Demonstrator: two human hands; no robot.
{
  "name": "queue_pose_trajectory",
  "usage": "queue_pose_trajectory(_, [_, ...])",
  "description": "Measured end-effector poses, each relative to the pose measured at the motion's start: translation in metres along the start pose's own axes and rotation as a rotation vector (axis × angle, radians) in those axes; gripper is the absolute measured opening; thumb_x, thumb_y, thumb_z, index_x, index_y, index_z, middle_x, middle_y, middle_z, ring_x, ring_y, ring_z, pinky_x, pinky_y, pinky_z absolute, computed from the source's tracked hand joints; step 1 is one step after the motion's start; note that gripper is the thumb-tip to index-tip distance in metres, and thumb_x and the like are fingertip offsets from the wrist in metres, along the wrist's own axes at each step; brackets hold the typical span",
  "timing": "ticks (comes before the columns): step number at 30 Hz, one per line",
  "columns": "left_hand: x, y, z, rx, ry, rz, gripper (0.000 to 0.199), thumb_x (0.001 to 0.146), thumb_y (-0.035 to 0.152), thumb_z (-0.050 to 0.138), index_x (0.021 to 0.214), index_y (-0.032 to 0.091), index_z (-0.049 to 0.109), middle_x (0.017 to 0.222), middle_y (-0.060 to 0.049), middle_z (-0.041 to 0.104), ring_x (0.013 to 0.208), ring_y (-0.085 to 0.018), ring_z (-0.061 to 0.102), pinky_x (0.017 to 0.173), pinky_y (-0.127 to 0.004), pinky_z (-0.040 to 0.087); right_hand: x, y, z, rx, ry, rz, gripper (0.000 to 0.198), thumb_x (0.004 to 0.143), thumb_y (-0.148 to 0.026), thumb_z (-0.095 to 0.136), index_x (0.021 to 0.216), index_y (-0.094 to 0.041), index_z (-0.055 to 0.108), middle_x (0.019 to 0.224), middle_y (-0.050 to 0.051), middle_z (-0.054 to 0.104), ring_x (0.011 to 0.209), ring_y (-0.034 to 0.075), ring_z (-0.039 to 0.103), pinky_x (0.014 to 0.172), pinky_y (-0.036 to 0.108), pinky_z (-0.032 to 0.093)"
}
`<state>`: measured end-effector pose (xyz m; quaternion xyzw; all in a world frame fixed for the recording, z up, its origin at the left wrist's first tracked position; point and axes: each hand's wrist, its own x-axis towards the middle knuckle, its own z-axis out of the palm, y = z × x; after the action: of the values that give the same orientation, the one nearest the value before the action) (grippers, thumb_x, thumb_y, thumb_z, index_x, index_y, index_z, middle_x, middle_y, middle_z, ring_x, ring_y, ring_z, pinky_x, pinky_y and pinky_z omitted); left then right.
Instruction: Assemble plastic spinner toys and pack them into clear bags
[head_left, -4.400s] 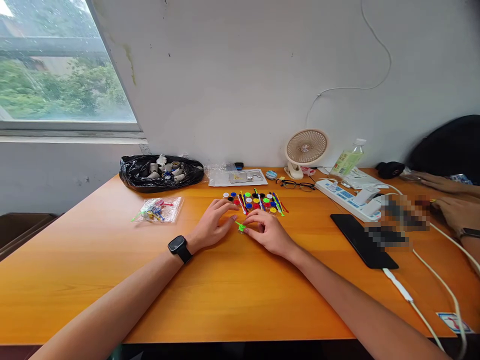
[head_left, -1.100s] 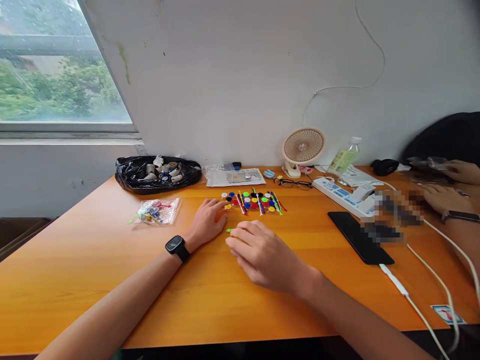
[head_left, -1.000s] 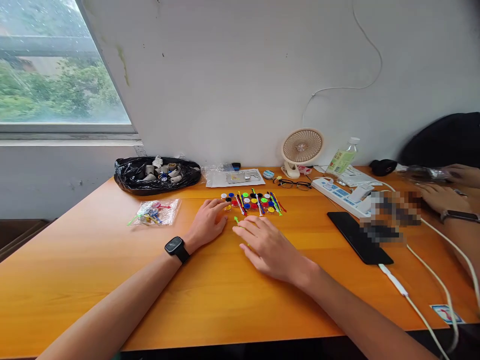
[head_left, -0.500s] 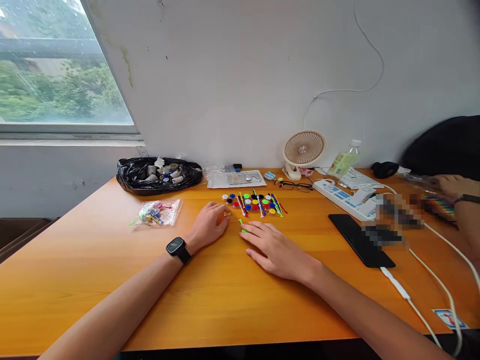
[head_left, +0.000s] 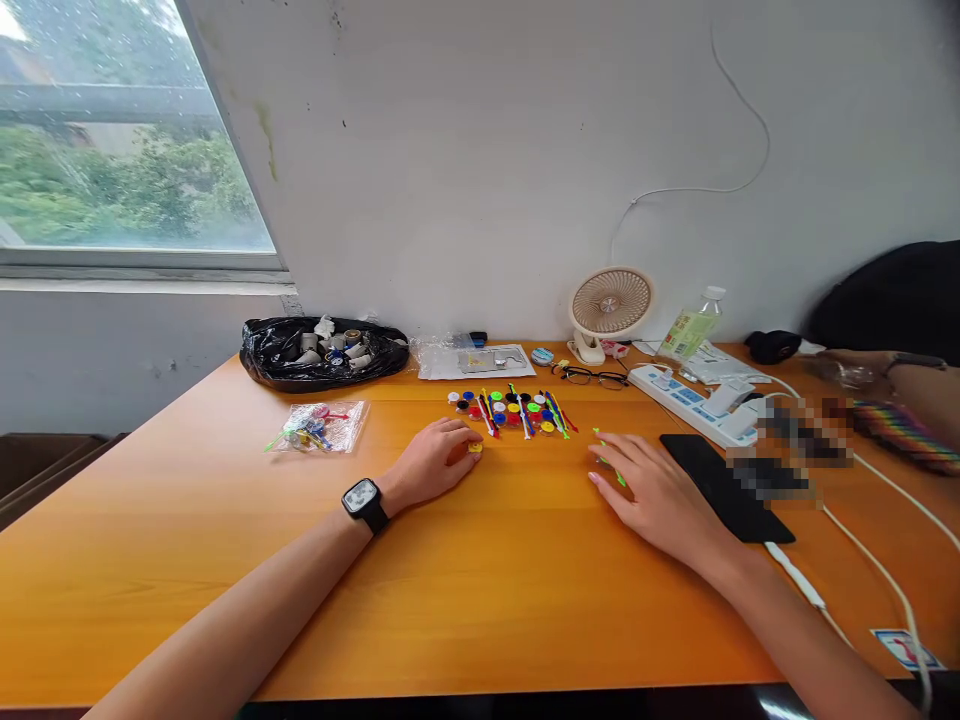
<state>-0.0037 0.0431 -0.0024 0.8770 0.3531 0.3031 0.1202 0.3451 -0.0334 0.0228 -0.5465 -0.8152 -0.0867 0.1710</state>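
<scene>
My left hand, with a black watch on its wrist, rests on the table with thumb and fingertips closed at a small yellow disc. To the right, my right hand lies palm down with its fingers stretched out and apart. A thin green plastic stick lies under its fingertips, partly covered by them. Beyond the hands, several coloured discs in white, black, blue, red, green and yellow sit in rows. Coloured sticks lie among them in bundles.
A clear bag of coloured pieces lies at left, before a black plastic bag. Along the back are a fan, glasses and a bottle. A power strip and black phone stand right, near another person's arm.
My right hand has slid well to the right, and the green stick has moved with it. My left hand and the yellow disc have shifted slightly right and nearer.
</scene>
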Motion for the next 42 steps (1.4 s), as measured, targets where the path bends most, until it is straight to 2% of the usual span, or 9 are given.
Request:
queue_pose_trajectory(4, [-0.001,-0.001,0.0,-0.006,0.003,-0.002,0.018,0.099,0.029,0.062,0.114,0.025,0.071,0.109,-0.007,0.074,0.103,-0.025,0.069,0.092,-0.039,0.056,0.03,-0.038,-0.002,0.064,0.031,-0.097,0.029,0.103,-0.03,0.054,0.127,-0.021,0.067,0.131,0.012,0.068,0.123,0.03,0.061,0.105,0.049,0.052])
queue_pose_trajectory(7, [-0.001,-0.002,0.0,-0.017,0.012,-0.001,0.018,0.099,0.029,0.063,0.115,0.025,0.07,0.108,-0.007,0.074,0.102,-0.024,0.069,0.092,-0.039,0.056,0.062,-0.072,0.009,0.046,0.036,-0.119,0.019,0.102,-0.029,0.057,0.111,-0.019,0.07,0.114,0.011,0.072,0.108,0.029,0.063,0.094,0.045,0.052])
queue_pose_trajectory(9, [-0.001,-0.002,0.0,-0.015,0.021,-0.007,0.018,0.098,0.029,0.064,0.114,0.024,0.07,0.106,-0.007,0.074,0.1,-0.024,0.069,0.091,-0.039,0.056,0.083,-0.088,0.021,0.018,0.012,-0.114,0.017,0.102,-0.027,0.056,0.104,-0.018,0.07,0.11,0.012,0.071,0.105,0.029,0.062,0.093,0.042,0.051])
queue_pose_trajectory(16, [-0.001,-0.001,0.001,0.012,0.03,-0.03,0.014,0.097,0.028,0.065,0.109,0.025,0.071,0.107,-0.007,0.074,0.102,-0.025,0.068,0.093,-0.04,0.055,0.136,-0.106,0.053,-0.079,-0.117,-0.011,0.025,0.104,-0.025,0.05,0.111,-0.013,0.07,0.118,0.017,0.067,0.112,0.029,0.06,0.095,0.038,0.048])
queue_pose_trajectory(24, [-0.002,0.001,-0.002,-0.017,-0.002,-0.001,0.015,0.096,0.027,0.065,0.11,0.024,0.072,0.106,-0.007,0.074,0.102,-0.026,0.068,0.094,-0.041,0.055,0.146,-0.107,0.062,-0.119,-0.12,-0.038,0.026,0.104,-0.022,0.046,0.111,-0.012,0.07,0.12,0.018,0.064,0.112,0.03,0.06,0.089,0.039,0.051])
queue_pose_trajectory(33, [-0.001,0.001,-0.002,-0.043,-0.003,0.016,0.017,0.096,0.026,0.065,0.111,0.023,0.073,0.106,-0.007,0.074,0.101,-0.025,0.068,0.092,-0.039,0.055,0.147,-0.112,0.066,-0.148,-0.139,0.046,0.027,0.101,-0.018,0.047,0.109,-0.011,0.072,0.117,0.017,0.064,0.109,0.029,0.062,0.085,0.037,0.052])
queue_pose_trajectory(42, [-0.002,-0.002,0.0,-0.053,0.0,0.023,0.019,0.095,0.025,0.066,0.112,0.023,0.073,0.108,-0.007,0.074,0.103,-0.025,0.067,0.094,-0.039,0.055,0.153,-0.124,0.064,-0.17,-0.093,0.05,0.028,0.095,-0.011,0.05,0.103,-0.014,0.077,0.115,0.017,0.066,0.105,0.03,0.065,0.079,0.037,0.053])
